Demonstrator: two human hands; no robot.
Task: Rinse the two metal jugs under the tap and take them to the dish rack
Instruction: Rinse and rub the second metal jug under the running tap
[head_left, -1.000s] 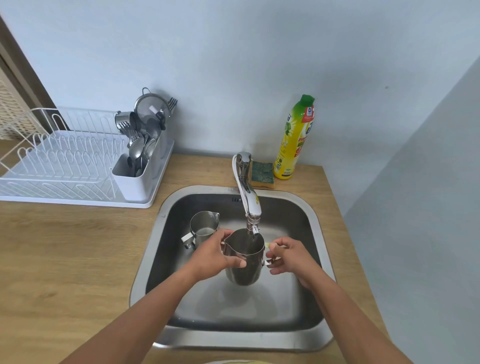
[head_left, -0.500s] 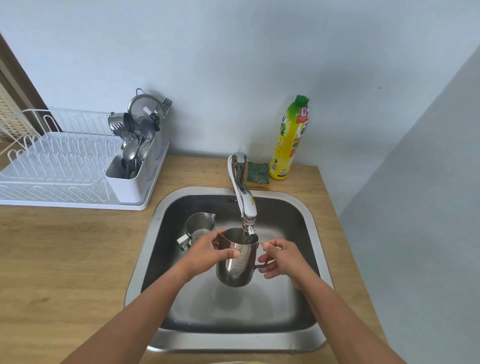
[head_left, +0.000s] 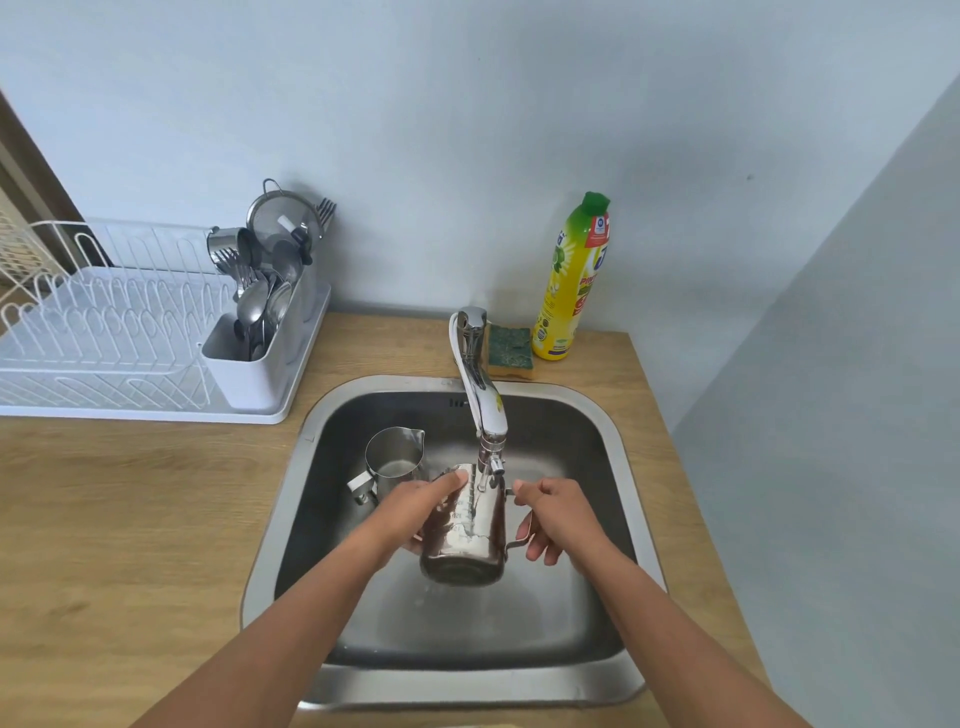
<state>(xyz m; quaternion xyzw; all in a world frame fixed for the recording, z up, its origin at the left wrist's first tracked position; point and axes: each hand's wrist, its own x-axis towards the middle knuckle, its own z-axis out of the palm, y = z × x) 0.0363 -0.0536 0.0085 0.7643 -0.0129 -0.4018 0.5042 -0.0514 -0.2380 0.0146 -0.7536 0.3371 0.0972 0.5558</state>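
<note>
Jug shiny steel, tipped under tap, base toward camera, scale marks on side unreadable. Left hand grips body, right hand holds handle. Bottle label text illegible.

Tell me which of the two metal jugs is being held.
The jug with measuring marks, gripped by the left hand and right hand below the tap. The other jug stands in the sink.

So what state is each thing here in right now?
Tap: running, thin stream.
Held jug: tipped under the tap, gripped by left hand and right hand.
Second jug: upright in the sink.
Soap bottle: upright, capped.
Dish rack: cutlery standing in its holder.
</note>
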